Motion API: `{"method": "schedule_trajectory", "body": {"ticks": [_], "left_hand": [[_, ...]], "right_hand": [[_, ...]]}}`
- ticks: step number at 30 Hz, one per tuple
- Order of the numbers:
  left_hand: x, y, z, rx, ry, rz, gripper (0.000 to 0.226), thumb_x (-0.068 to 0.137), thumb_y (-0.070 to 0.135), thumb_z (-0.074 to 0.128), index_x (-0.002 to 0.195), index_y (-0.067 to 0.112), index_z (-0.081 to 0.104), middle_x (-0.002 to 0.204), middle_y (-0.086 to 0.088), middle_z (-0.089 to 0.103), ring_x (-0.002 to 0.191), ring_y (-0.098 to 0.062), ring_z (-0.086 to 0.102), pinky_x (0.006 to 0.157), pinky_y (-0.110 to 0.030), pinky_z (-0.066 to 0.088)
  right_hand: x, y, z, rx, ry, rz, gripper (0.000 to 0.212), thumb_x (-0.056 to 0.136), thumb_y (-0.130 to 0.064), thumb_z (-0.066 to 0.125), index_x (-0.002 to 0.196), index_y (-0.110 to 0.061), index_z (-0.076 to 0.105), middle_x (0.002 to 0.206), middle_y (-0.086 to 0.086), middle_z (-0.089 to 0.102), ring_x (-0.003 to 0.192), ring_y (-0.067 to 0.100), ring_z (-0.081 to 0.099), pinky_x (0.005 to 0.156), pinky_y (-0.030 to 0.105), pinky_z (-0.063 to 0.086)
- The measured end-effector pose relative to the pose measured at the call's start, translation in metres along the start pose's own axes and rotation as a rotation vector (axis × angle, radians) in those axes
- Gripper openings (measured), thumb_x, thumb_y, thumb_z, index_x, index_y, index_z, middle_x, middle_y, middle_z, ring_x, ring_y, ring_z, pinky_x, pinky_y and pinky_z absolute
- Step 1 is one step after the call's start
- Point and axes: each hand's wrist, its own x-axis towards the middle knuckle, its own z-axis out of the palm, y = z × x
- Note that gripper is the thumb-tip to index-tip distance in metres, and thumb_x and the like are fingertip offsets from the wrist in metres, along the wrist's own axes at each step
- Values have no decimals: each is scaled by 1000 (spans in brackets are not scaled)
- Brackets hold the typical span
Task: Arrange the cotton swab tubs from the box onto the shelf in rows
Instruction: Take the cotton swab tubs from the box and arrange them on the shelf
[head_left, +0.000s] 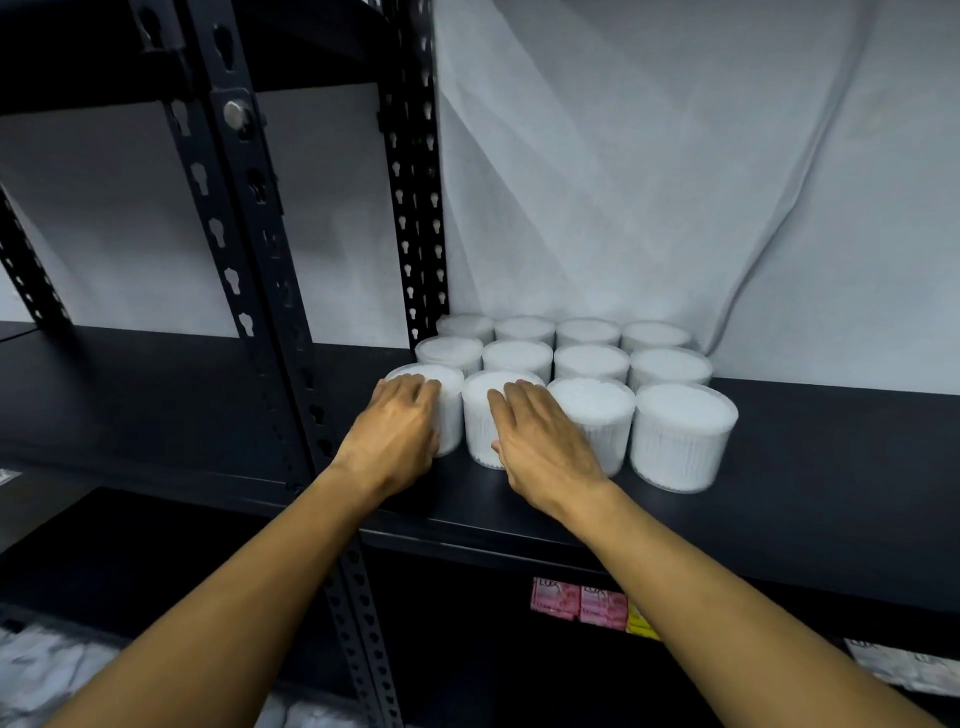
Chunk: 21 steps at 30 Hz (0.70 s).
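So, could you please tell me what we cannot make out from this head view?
- The box: nowhere in frame.
- Fronts of the two left front tubs: covered by the left hand and right hand.
- Tub labels: too blurred to tell.
- Pink packets below: partly behind the right forearm and shelf edge.

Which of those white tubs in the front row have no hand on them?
The two front-row tubs on the right: the third tub and the end tub. The left hand and right hand cover the other two.
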Motion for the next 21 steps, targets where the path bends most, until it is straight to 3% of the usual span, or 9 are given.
{"method": "schedule_trajectory", "body": {"ticks": [8, 16, 21], "left_hand": [[-1, 1, 0, 25, -4, 4, 39, 90, 17, 55, 127, 5, 47, 130, -14, 49, 123, -31, 42, 105, -36, 32], [-2, 1, -1, 69, 64, 14, 50, 87, 21, 59, 132, 5, 45, 139, -13, 45, 132, -28, 38, 114, -40, 23], [-14, 25, -13, 5, 201, 54, 45, 83, 23, 66, 125, 8, 53, 130, -10, 51, 118, -29, 49, 84, -41, 51]], "right_hand": [[1, 1, -3, -24, -43, -16, 58, 65, -20, 78, 114, -1, 53, 104, 16, 58, 99, 32, 53, 97, 42, 43], [-8, 11, -15, 35, -32, -2, 62, 86, -27, 60, 137, 0, 36, 138, 23, 42, 134, 38, 31, 113, 46, 24], [-43, 30, -41, 166, 64, 30, 61, 86, -29, 61, 136, -3, 40, 138, 18, 45, 132, 34, 37, 111, 43, 30]]}}
